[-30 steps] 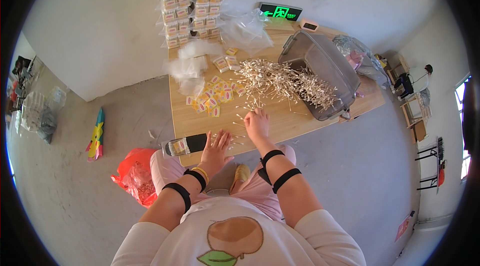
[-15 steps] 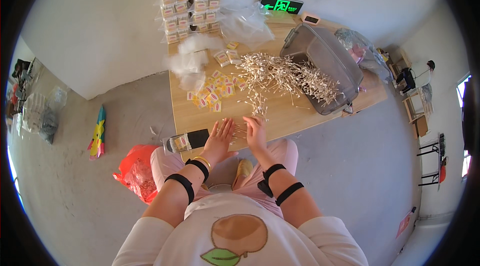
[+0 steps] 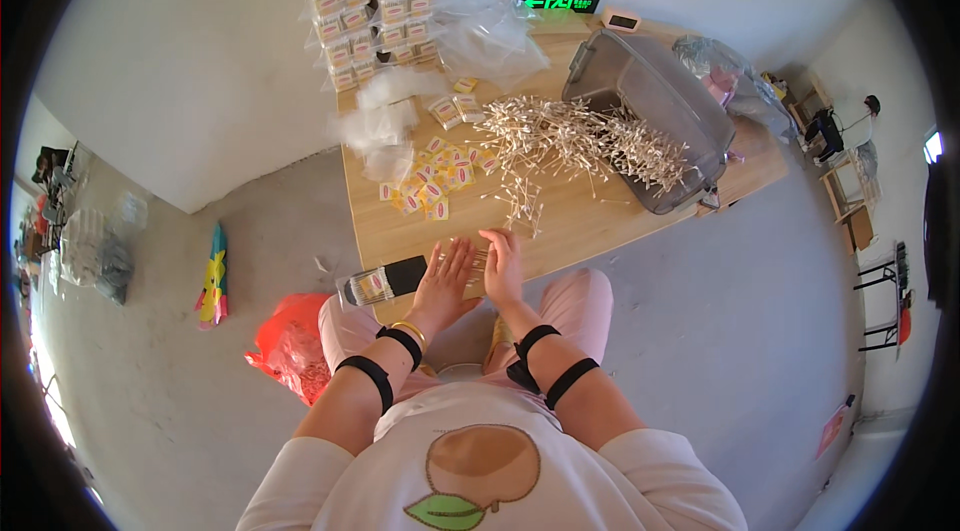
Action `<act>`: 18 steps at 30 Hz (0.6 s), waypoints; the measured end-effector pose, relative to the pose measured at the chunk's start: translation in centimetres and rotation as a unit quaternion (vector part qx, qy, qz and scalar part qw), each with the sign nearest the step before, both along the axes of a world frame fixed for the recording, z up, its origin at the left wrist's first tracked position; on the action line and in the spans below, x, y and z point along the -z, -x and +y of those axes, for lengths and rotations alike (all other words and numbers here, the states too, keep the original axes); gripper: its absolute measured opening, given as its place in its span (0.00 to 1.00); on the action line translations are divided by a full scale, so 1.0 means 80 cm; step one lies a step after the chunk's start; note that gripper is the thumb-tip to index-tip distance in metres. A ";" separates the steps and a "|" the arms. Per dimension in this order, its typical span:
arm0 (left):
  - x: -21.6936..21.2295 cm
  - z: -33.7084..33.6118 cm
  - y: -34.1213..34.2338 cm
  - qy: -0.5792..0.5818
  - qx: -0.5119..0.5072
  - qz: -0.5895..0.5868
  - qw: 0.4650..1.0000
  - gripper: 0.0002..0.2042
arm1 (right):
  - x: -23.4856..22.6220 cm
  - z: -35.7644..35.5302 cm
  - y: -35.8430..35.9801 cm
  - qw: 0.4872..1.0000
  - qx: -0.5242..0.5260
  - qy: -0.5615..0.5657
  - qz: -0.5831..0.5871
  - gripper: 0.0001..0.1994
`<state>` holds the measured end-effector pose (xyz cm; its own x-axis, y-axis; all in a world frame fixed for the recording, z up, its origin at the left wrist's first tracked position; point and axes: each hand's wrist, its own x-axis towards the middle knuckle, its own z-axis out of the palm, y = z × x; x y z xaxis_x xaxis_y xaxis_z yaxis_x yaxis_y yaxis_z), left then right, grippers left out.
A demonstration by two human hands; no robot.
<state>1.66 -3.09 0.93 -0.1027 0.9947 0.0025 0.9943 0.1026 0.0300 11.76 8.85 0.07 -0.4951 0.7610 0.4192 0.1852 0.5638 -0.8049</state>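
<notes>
Between my two hands a small row of cotton swabs [image 3: 479, 264] lies at the table's near edge, partly hidden by the fingers. My left hand [image 3: 447, 278] rests flat on the left side of the swabs, fingers stretched out. On their right, my right hand [image 3: 503, 269] stands on its edge, fingers extended. Just left of my left hand is a black flat pad [image 3: 406, 275], with a clear packet of swabs [image 3: 368, 286] at its end. Beyond the hands are a few loose swabs [image 3: 525, 206] and a large heap of swabs [image 3: 545, 136].
A grey plastic bin [image 3: 705, 136] lies tipped on its side, swabs spilling out. Yellow-white cards [image 3: 430, 181], clear bags [image 3: 385, 121] and filled packets [image 3: 445, 111] lie at the left. Stacked packets [image 3: 395, 1] rise behind. A red bag [image 3: 290, 341] sits on the floor.
My right hand has moved left toward my left hand, narrowing the gap around the swabs. The whole view has shifted slightly.
</notes>
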 end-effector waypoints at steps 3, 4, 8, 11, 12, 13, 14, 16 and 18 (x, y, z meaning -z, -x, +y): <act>-0.004 -0.003 0.003 0.018 0.010 0.041 0.999 0.49 | -0.003 -0.020 0.026 0.999 -0.028 0.030 0.031 0.17; -0.007 -0.004 0.004 0.038 0.014 0.055 0.998 0.49 | -0.002 -0.023 0.033 0.997 -0.046 0.044 0.042 0.16; -0.017 0.000 0.012 0.097 0.019 0.097 0.990 0.51 | 0.004 -0.019 0.044 0.993 -0.072 0.022 0.092 0.15; -0.006 -0.003 0.022 0.007 0.011 -0.023 1.000 0.55 | 0.001 -0.006 0.022 0.997 -0.043 -0.006 0.058 0.16; -0.003 -0.004 0.024 0.006 0.008 -0.033 0.999 0.56 | -0.003 -0.004 0.011 0.996 -0.051 0.045 0.055 0.16; -0.004 -0.001 0.025 0.003 0.009 -0.044 0.999 0.56 | -0.001 0.002 0.004 0.997 -0.041 0.035 0.055 0.16; -0.006 0.001 0.025 0.001 0.010 -0.054 0.998 0.57 | 0.002 0.007 0.000 0.998 -0.031 0.024 0.055 0.16; -0.006 0.004 0.023 0.003 0.004 -0.052 0.999 0.59 | 0.004 0.008 -0.002 0.998 -0.020 0.024 0.051 0.16; -0.005 0.006 0.023 0.015 -0.004 -0.049 0.999 0.59 | 0.003 0.003 -0.002 0.998 -0.018 0.045 0.043 0.16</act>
<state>-0.17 -2.61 1.31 -0.1093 0.9933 -0.0377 0.9857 0.1132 0.1249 11.92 9.07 -0.13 -0.4887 0.7795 0.3919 0.0948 0.4940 -0.8643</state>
